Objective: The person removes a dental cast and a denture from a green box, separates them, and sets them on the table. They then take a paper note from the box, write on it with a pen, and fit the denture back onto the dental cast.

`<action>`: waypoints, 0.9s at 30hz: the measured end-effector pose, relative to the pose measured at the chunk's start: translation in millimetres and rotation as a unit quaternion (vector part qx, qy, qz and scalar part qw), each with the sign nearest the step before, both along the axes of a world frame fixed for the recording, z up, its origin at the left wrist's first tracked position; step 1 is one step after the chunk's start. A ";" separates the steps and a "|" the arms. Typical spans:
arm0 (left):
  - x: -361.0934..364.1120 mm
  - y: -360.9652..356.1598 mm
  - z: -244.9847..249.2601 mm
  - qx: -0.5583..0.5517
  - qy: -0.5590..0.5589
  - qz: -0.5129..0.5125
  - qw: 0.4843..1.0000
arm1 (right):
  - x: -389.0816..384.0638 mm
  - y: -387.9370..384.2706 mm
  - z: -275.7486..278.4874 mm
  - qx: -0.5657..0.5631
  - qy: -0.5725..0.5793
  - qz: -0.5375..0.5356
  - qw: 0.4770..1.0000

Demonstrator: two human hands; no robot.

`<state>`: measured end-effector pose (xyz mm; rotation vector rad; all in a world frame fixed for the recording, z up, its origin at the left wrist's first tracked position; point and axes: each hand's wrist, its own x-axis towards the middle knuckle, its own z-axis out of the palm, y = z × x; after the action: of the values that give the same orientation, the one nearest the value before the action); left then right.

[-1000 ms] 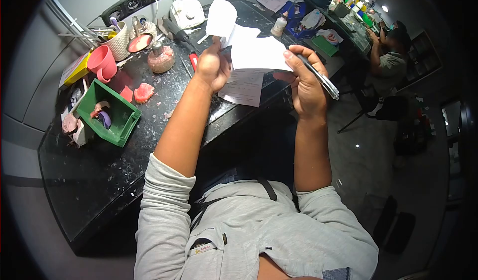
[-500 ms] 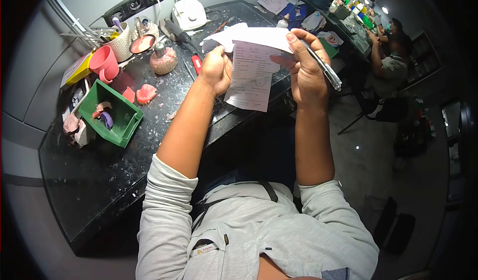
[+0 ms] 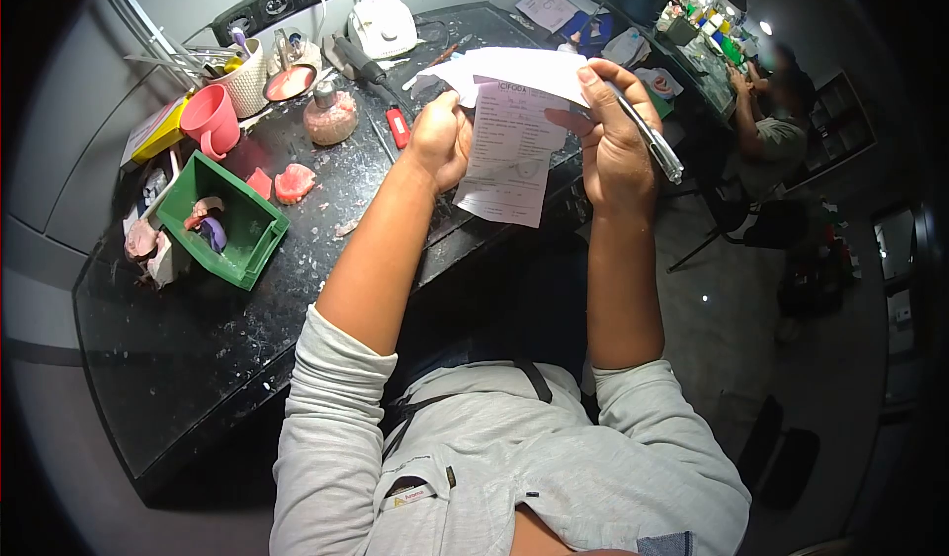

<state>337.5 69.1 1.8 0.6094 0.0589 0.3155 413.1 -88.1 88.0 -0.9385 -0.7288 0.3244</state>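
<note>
Above the table's front edge, the papers hang opened with print showing, pinched by the left hand and the right hand, whose grip also holds a pen off them, no writing under way.

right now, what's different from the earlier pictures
The raised white sheet by the left hand has come down, and much more of the printed slip shows below it. No new grip or release is visible. The right hand still holds the pen; the green bin stayed put.
</note>
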 end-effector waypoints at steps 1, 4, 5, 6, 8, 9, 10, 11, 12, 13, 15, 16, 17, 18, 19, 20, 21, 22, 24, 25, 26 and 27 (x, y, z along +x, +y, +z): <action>1.2 0.8 -1.0 0.000 0.000 0.001 1.000 | 0.5 0.1 -0.4 0.000 0.000 0.001 1.000; 1.5 1.2 0.2 0.062 -0.051 0.021 0.997 | 5.3 -0.4 -0.2 -0.012 -0.029 -0.010 0.999; -4.5 -3.2 9.1 0.066 -0.013 0.027 0.997 | 7.9 -0.5 0.7 -0.009 -0.030 -0.010 0.999; -8.7 -8.0 16.8 0.070 0.024 0.034 0.997 | 10.5 -0.3 1.9 -0.005 -0.031 -0.010 0.999; 1.3 -10.0 12.3 0.061 0.058 0.100 0.991 | 14.0 0.2 5.1 0.006 -0.012 -0.009 1.000; 14.2 0.7 -6.2 0.224 0.122 0.230 0.939 | 15.3 -0.1 6.1 0.003 -0.016 -0.015 1.000; 21.3 6.5 -16.3 0.375 0.179 0.349 0.840 | 16.1 -0.5 6.8 0.001 -0.020 -0.021 1.000; -9.1 -15.3 20.3 0.401 0.249 0.347 0.811 | 16.3 -1.2 7.4 -0.002 -0.020 -0.020 1.000; -14.6 -19.4 26.0 0.457 0.242 0.402 0.756 | 15.6 -2.3 8.1 -0.003 -0.020 -0.020 1.000; -13.1 -17.7 22.5 0.515 0.198 0.455 0.699 | 14.2 -3.7 9.1 -0.010 -0.022 -0.017 1.000; -5.5 -5.9 11.2 0.604 0.128 0.491 0.614 | 10.3 -5.6 12.7 -0.017 -0.025 -0.014 0.999; -2.0 0.4 4.4 0.641 0.104 0.477 0.593 | 6.9 -6.8 14.4 -0.025 -0.036 -0.011 0.999; 1.2 -0.1 0.8 0.661 0.093 0.507 0.546 | 4.9 -7.7 15.4 -0.032 -0.045 -0.007 0.998; 3.9 1.6 -1.9 0.660 0.094 0.507 0.546 | 4.8 -8.3 15.7 -0.032 -0.045 -0.007 0.998; 6.5 4.1 -4.2 0.601 0.068 0.431 0.669 | 5.0 -8.8 15.9 -0.028 -0.049 0.001 0.998; 5.6 3.5 -0.7 0.527 0.040 0.344 0.776 | 4.6 -9.0 16.8 -0.023 -0.054 0.010 0.998; 4.6 1.0 2.1 0.455 0.028 0.297 0.839 | 3.0 -9.2 18.8 -0.022 -0.053 0.009 0.998; 3.9 -1.9 4.6 0.456 0.027 0.296 0.839 | 0.3 -9.3 21.9 -0.014 -0.041 0.006 0.999; 1.0 -9.0 12.3 0.305 -0.015 0.305 0.902 | 0.4 -7.5 21.0 -0.007 -0.029 0.003 1.000; -1.0 -11.7 15.7 0.293 0.005 0.310 0.905 | 4.3 -4.9 14.8 -0.006 -0.078 -0.044 0.996; -2.0 -11.0 14.6 0.292 0.006 0.309 0.905 | 7.2 -2.6 7.8 -0.006 -0.125 -0.089 0.988; -3.6 -8.9 12.5 0.269 0.023 0.291 0.918 | 7.7 -0.3 0.0 -0.033 -0.179 -0.131 0.974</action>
<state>333.8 60.3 14.3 1.1467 0.2062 0.9151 420.9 -88.3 88.0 -1.1580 -0.9143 -0.0588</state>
